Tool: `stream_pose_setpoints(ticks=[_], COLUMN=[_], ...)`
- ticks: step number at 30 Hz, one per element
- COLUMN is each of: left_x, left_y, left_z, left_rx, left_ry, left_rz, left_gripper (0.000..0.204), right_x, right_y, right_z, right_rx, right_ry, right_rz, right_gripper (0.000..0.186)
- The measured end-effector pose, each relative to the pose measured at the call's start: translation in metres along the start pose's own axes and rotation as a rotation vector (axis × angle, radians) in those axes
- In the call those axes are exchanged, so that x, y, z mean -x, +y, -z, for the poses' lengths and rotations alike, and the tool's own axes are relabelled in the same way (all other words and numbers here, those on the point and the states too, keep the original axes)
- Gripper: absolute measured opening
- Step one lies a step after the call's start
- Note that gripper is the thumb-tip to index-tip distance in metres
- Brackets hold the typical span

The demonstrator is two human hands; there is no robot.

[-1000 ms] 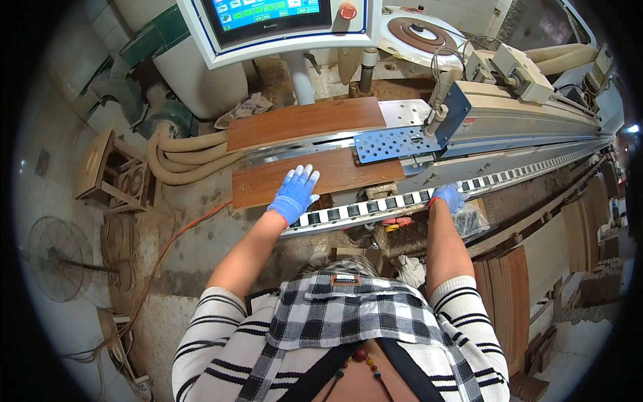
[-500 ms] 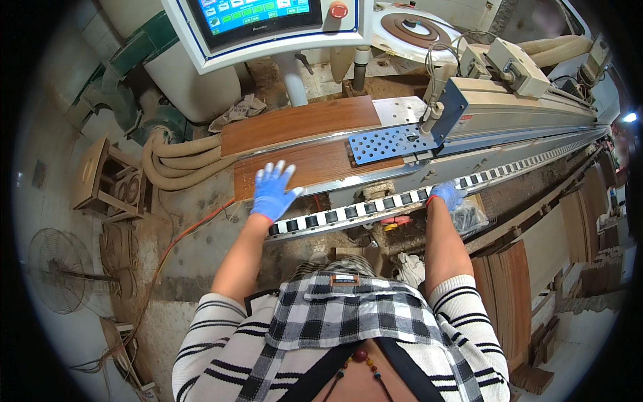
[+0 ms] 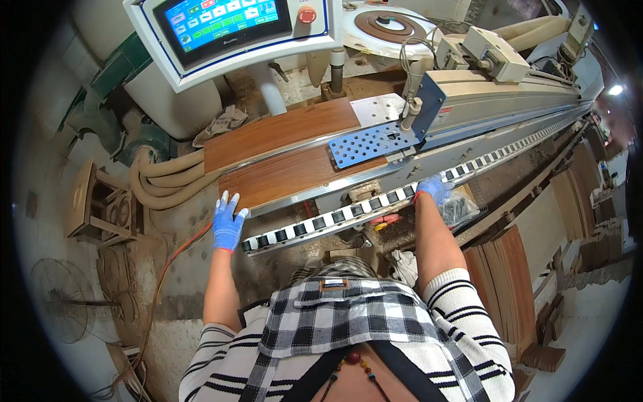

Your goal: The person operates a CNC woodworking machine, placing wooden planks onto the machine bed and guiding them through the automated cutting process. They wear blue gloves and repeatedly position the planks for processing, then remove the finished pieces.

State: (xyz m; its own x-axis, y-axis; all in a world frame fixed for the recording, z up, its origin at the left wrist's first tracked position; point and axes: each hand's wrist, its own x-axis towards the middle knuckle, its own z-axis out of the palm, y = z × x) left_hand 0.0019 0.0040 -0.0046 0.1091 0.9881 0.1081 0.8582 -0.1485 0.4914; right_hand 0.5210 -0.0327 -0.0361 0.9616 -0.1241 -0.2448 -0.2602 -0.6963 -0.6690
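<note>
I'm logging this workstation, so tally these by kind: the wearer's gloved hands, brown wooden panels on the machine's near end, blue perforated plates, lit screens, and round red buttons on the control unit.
Gloved hands, left hand and right hand: 2
Brown wooden panels: 2
Blue perforated plate: 1
Lit screen: 1
Round red button: 1
Total: 7

A person's blue-gloved left hand, fingers spread, is at the near left corner of a brown panel; the right hand is at a roller rail. A lit screen stands far left, brown boards near right.
</note>
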Motion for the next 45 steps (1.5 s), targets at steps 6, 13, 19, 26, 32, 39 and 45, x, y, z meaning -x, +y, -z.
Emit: stream_pose_setpoints(ticks=[6, 13, 19, 26, 32, 39, 45], left_x=[0.0, -0.003, -0.003, -0.004, -0.009, -0.013, -0.014], left_y=[-0.007, -0.003, 0.001, 0.01, 0.02, 0.039, 0.044], left_z=[-0.001, 0.003, 0.005, 0.004, -0.009, -0.02, -0.027], left_rx=[0.033, 0.042, 0.024, -0.069, -0.11, -0.156, -0.15], left_ry=[-0.001, -0.023, -0.028, -0.026, -0.038, -0.061, -0.044], left_rz=[0.023, 0.047, 0.057, 0.017, -0.016, -0.044, -0.068], left_gripper=[0.052, 0.05, 0.051, 0.051, 0.052, 0.051, 0.05], right_x=[0.012, 0.009, 0.018, 0.018, 0.02, 0.015, 0.011], right_y=[-0.005, -0.002, -0.009, -0.009, -0.011, -0.008, -0.005], right_z=[0.01, 0.005, 0.015, 0.015, 0.017, 0.012, 0.007], right_rx=[-0.031, -0.057, -0.055, -0.072, -0.037, -0.027, -0.022], right_ry=[-0.034, -0.003, -0.032, -0.012, -0.012, -0.026, -0.013], right_rz=[-0.001, 0.005, -0.019, -0.02, -0.024, -0.027, -0.016], right_gripper=[0.058, 0.057, 0.06, 0.058, 0.061, 0.062, 0.064])
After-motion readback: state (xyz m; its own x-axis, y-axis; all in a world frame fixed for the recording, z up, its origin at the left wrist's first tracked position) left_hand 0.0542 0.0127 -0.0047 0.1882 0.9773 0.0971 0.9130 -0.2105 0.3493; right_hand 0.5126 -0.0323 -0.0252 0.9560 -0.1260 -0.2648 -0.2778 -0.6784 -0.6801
